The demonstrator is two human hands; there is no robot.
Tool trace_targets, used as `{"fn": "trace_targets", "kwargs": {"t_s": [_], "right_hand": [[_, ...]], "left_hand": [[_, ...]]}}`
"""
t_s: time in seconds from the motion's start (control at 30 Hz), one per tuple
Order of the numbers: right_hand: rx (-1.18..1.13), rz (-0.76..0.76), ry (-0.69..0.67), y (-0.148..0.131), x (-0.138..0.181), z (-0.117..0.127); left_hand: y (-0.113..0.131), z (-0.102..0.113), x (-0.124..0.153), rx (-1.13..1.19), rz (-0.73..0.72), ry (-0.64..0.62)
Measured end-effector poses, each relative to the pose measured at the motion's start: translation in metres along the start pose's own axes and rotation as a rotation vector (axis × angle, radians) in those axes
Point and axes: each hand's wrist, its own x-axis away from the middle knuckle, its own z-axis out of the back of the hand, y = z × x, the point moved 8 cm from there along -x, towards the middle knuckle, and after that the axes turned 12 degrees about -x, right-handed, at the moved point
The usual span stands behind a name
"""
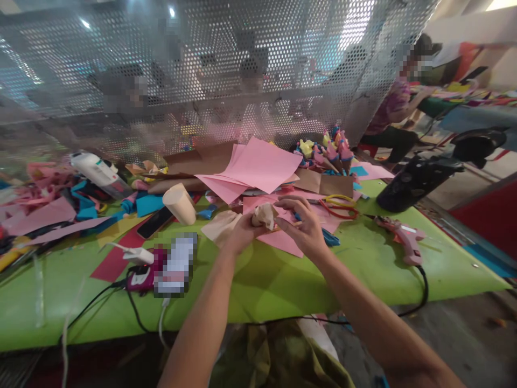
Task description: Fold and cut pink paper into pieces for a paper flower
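Observation:
My left hand [241, 233] and my right hand [304, 223] meet over the green table [262, 275], both closed on a small crumpled beige paper piece [263, 214]. The left hand grips it from below, the right hand pinches its right side. Under the hands lie pink paper sheets [258, 167] and a flat beige cut-out [220, 225]. Just right of my right hand lie scissors with red and yellow handles [339, 207].
A beige paper cone [180, 203], a dark phone [155, 222] and a white glue gun [99, 172] lie at the left. A pink glue gun [404, 237] with its black cord lies at the right. Charger cables [133, 258] trail off the front edge. A person [398, 108] sits at the far right.

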Motion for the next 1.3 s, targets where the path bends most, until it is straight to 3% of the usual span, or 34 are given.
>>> {"fn": "trace_targets", "kwargs": {"t_s": [0.27,0.4,0.53,0.63,0.77,0.87,1.1,1.3], "right_hand": [[0.207,-0.015,-0.331,0.009,0.009,-0.03],[0.308,-0.01,-0.424,0.011,0.011,-0.036],[0.344,0.0,-0.499,0.012,0.014,-0.042],[0.327,-0.005,-0.491,0.012,0.013,-0.041],[0.242,0.008,-0.347,0.004,0.006,-0.027],[0.231,0.045,-0.28,-0.004,0.004,-0.02],[0.337,0.05,-0.39,-0.001,0.01,-0.035],[0.384,0.027,-0.464,0.008,0.015,-0.041]], "left_hand": [[0.0,0.0,-0.001,-0.072,-0.083,0.0],[-0.005,0.004,-0.001,-0.237,-0.075,0.038],[-0.003,-0.004,0.0,-0.195,-0.091,-0.045],[-0.004,-0.007,-0.002,-0.099,-0.065,-0.064],[-0.006,-0.003,-0.005,0.042,-0.036,-0.017],[-0.002,0.001,-0.003,0.024,-0.052,0.009],[0.014,0.01,0.004,-0.363,-0.084,0.084],[0.01,0.0,0.004,-0.437,-0.108,-0.003]]}}
